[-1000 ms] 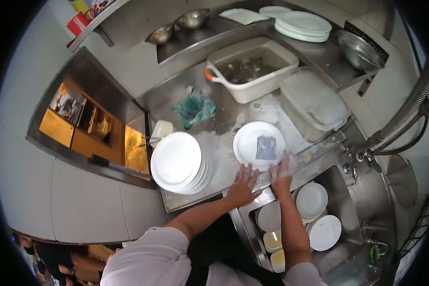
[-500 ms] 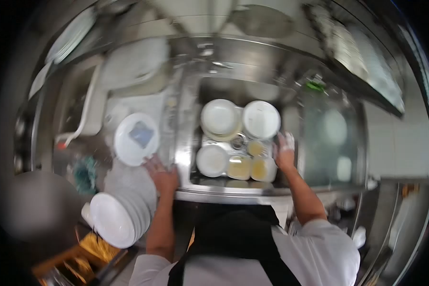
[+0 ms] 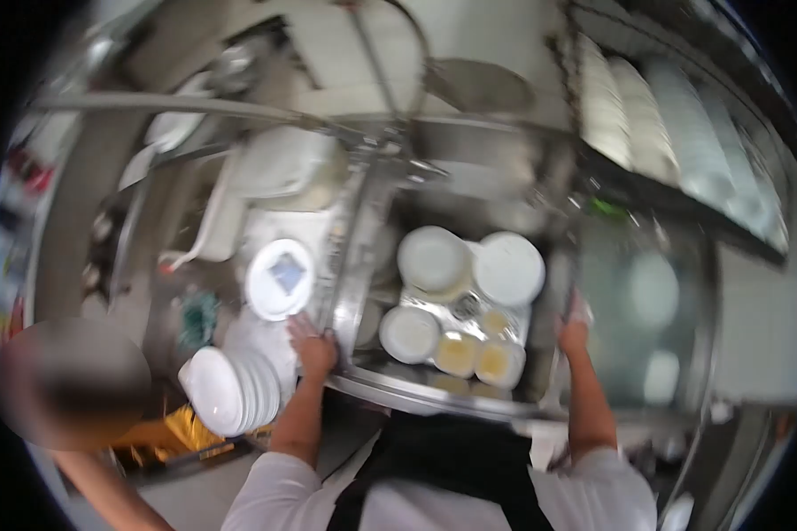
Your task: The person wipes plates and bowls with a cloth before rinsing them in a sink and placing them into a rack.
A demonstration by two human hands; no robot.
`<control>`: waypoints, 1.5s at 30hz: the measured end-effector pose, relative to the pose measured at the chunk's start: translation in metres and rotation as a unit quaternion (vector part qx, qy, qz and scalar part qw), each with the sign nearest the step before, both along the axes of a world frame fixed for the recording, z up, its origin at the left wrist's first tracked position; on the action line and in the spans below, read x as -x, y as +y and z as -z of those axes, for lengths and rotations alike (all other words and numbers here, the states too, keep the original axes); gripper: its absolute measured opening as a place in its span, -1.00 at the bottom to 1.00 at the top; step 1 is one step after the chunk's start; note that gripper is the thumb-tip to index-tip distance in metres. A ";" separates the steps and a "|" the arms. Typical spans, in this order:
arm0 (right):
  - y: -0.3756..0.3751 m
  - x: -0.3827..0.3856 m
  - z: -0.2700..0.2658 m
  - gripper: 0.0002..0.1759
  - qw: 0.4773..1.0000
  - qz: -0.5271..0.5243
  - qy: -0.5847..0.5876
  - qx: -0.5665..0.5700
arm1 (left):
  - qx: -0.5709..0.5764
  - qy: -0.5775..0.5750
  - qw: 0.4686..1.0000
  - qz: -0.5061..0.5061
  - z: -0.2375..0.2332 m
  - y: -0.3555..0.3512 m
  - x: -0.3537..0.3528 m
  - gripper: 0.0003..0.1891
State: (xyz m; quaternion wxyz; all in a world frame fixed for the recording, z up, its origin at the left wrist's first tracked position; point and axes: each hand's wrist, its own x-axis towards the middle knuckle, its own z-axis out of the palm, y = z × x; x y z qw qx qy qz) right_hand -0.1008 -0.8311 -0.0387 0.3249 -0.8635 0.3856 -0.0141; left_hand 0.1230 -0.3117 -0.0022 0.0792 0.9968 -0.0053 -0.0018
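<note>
Left hand: the left hand (image 3: 313,347) is lying palm down on the near-left corner of the sink (image 3: 416,389), fingers loosely spread and pinching nothing.
Right hand: the right hand (image 3: 574,332) is resting against the sink's far-side wall; blur is hiding whether its fingers are curling over the edge.
Between the hands: white plates (image 3: 434,258) are lying flat in the basin beyond the fingertips, and small bowls (image 3: 459,354) are sitting nearer the person's body.
Left of the left hand: a soapy plate (image 3: 270,292) carrying a sponge (image 3: 287,273) is sitting on the wet surface (image 3: 266,341), with a plate stack (image 3: 226,389) leaning nearer the body.
Risk: the plate stack is fanning sideways close to the surface's edge, so a nudge from the left elbow is likely to send it sliding; wet steel is also giving both palms poor purchase.
Hard to make out: motion blur is smearing everything, the rack (image 3: 646,124) beyond the right hand is showing only pale shapes, and another person's arm (image 3: 106,496) is being cut off at the lower corner.
</note>
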 end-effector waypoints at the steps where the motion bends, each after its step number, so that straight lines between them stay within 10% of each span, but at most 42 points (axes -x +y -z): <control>1: -0.011 0.005 0.024 -0.07 0.999 -0.018 0.018 -0.023 | -0.023 0.034 0.999 -0.021 0.000 -0.004 0.004 -0.08; 2: -0.020 0.013 0.061 -0.05 0.979 -0.102 -0.107 0.138 | -0.033 0.035 0.998 -0.033 0.001 -0.010 0.010 -0.03; 6: -0.008 0.001 0.018 0.05 0.995 -0.057 -0.070 0.043 | -0.049 0.063 0.994 -0.076 -0.014 -0.033 0.041 0.11; 11: -0.043 0.007 0.106 -0.72 0.985 -0.104 0.085 0.112 | -0.095 0.064 0.991 -0.064 -0.015 -0.044 0.078 0.14; 14: -0.058 0.014 0.157 -0.18 0.982 -0.122 0.119 0.080 | -0.052 0.061 0.993 -0.091 -0.008 -0.046 0.089 0.02; 21: -0.040 0.018 0.166 -0.19 0.996 -0.046 -0.042 0.059 | -0.109 0.013 0.992 -0.069 -0.007 -0.054 0.094 -0.13; 22: -0.019 -0.001 0.059 -0.20 0.996 0.020 -0.083 -0.022 | -0.108 0.016 0.990 -0.084 -0.009 -0.060 0.093 -0.17; 26: -0.025 -0.002 0.055 -0.07 0.987 -0.001 -0.156 0.040 | -0.115 0.039 0.987 -0.108 -0.001 -0.066 0.091 -0.24; 32: -0.038 0.016 0.069 -0.32 0.976 0.100 -0.195 0.005 | -0.143 0.100 0.974 -0.148 -0.009 -0.087 0.082 -0.24; 34: -0.056 0.037 0.086 -0.41 0.947 0.155 -0.222 -0.175 | -0.116 0.088 0.988 -0.048 0.000 -0.082 0.080 -0.23; 39: -0.095 0.084 0.117 -0.62 0.916 0.268 -0.232 -0.186 | 0.016 0.065 0.994 0.087 0.036 -0.135 0.064 -0.30; 41: -0.112 0.076 0.123 -0.65 0.633 0.435 -0.420 -0.483 | 0.079 0.087 0.986 0.120 0.049 -0.176 0.052 -0.38; 43: -0.106 0.048 0.071 -0.65 0.455 0.242 -0.540 -0.666 | 0.265 0.175 0.940 0.127 0.079 -0.216 0.031 -0.50; 44: -0.099 0.030 0.039 -0.63 0.519 0.241 -0.467 -0.675 | 0.350 0.171 0.909 0.150 0.081 -0.248 0.031 -0.57; 45: -0.088 0.012 0.007 -0.61 0.578 0.238 -0.390 -0.676 | 0.203 0.138 0.941 0.232 0.102 -0.270 0.016 -0.63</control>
